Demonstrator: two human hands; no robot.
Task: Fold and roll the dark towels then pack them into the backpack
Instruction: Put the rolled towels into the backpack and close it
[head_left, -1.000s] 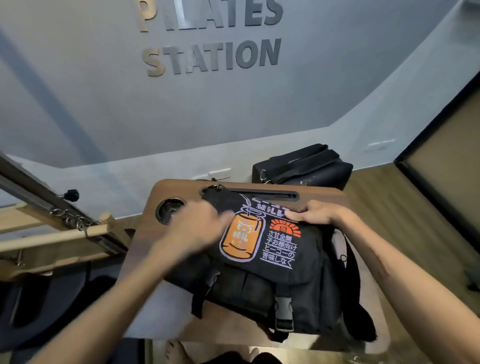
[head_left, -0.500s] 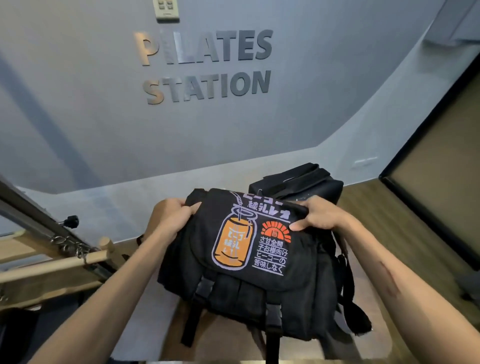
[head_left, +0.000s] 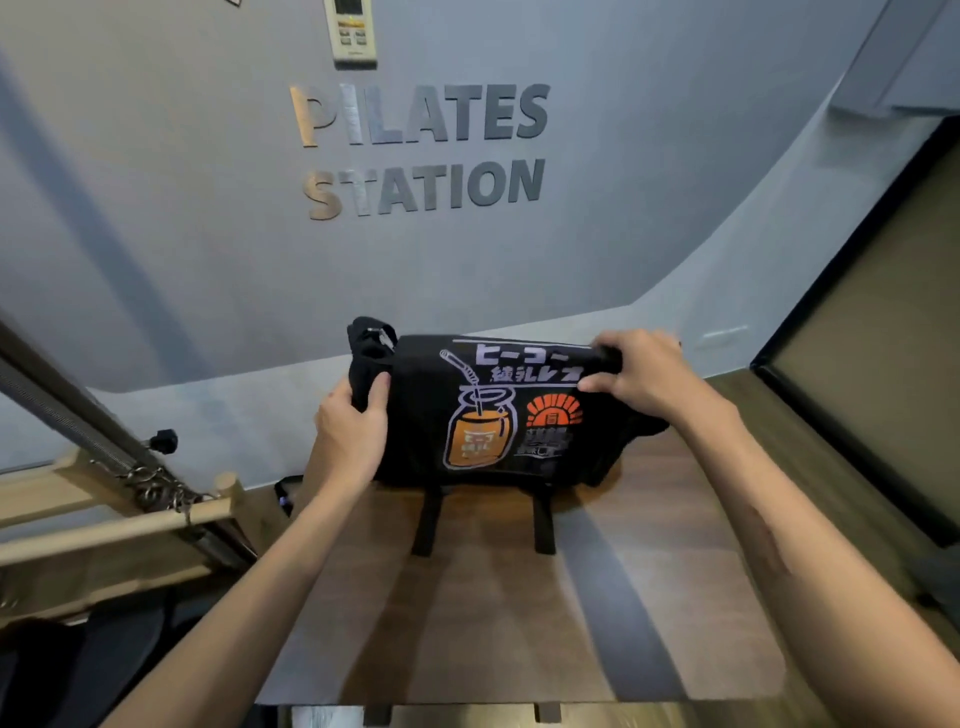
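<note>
- Backpack is held up above the wooden tabletop, between both hands.
- Left hand grips its left edge; right hand pinches its top-right corner.

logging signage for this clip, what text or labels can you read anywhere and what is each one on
"PILATES STATION": raised letters on the grey wall, in two rows.
Japanese characters in white, two rows at the top of the black bag flap print; not read with certainty.
Small white text under the orange sun on the flap: too blurred to read.
Marks on the orange jar graphic: too blurred to read.
Wall remote at the top edge: buttons and display too small to read.
</note>
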